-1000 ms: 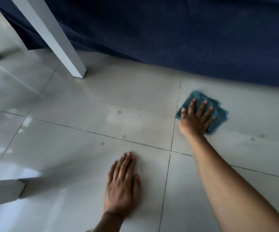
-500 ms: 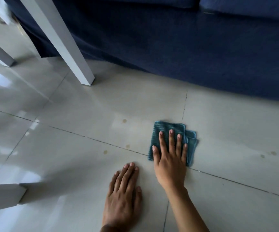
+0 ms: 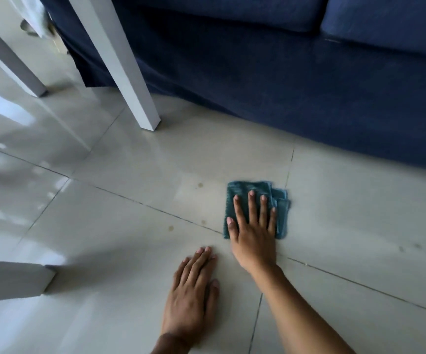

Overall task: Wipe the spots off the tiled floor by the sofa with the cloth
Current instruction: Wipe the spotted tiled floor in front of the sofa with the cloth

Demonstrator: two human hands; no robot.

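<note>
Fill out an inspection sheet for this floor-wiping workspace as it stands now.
Surface: glossy pale tiled floor, dark grout lines, strong reflections.
Job's things: teal cloth, folded, flat on the tile; brownish spots left of it, fainter ones to the right.
Clutter: nothing seen.
Grippers: right hand pressed flat on the cloth, fingers spread; left hand flat on bare tile, empty.
Cables: nothing seen.
Surroundings: dark blue sofa behind; white furniture legs at left.
</note>
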